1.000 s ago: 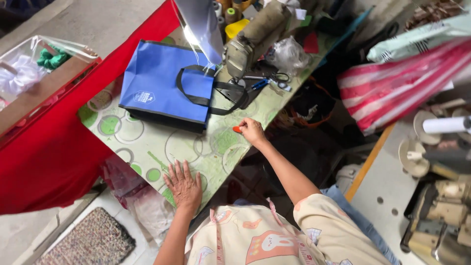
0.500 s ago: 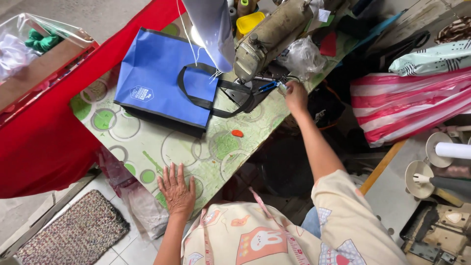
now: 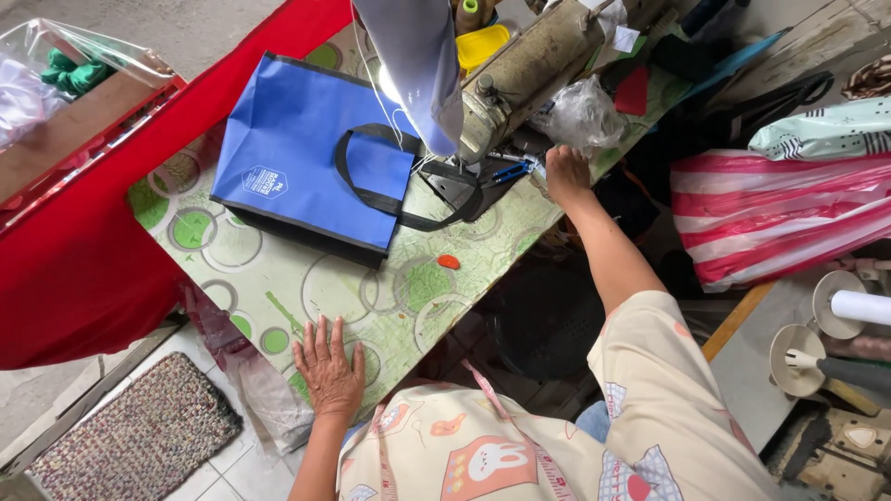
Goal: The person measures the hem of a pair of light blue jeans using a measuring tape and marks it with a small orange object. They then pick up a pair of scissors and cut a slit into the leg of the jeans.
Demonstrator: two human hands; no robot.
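Right hand [image 3: 567, 173] rests loosely curled, gripping nothing, at the table's [image 3: 306, 288] two-o'clock edge beside blue snips [image 3: 510, 172]. Left hand [image 3: 329, 371] lies flat, fingers spread, at its six-o'clock edge. Blue bag [image 3: 306, 148] with white label sits at eleven o'clock.

Counted around the one sewing machine [image 3: 529, 70] on the one desk [image 3: 306, 288]:

- One blue bag [image 3: 297, 148], lying just left of the machine, with two black handles [image 3: 371, 176].
- One small orange piece [image 3: 448, 262] on the desk, below the machine.
- One pair of blue-handled snips [image 3: 510, 172] at the machine's foot.
- One crumpled clear plastic bag [image 3: 580, 111] just right of the machine.
- One yellow tub [image 3: 483, 44] behind the machine.
- Two hands: the left hand [image 3: 329, 371] flat on the desk edge well below the machine, the right hand [image 3: 568, 172] just right of it.
- One woven mat [image 3: 130, 436] on the floor, far below-left of the machine.
- One red cloth [image 3: 83, 260] left of the machine.
- One red-and-white striped sack [image 3: 770, 213] to the right of it.
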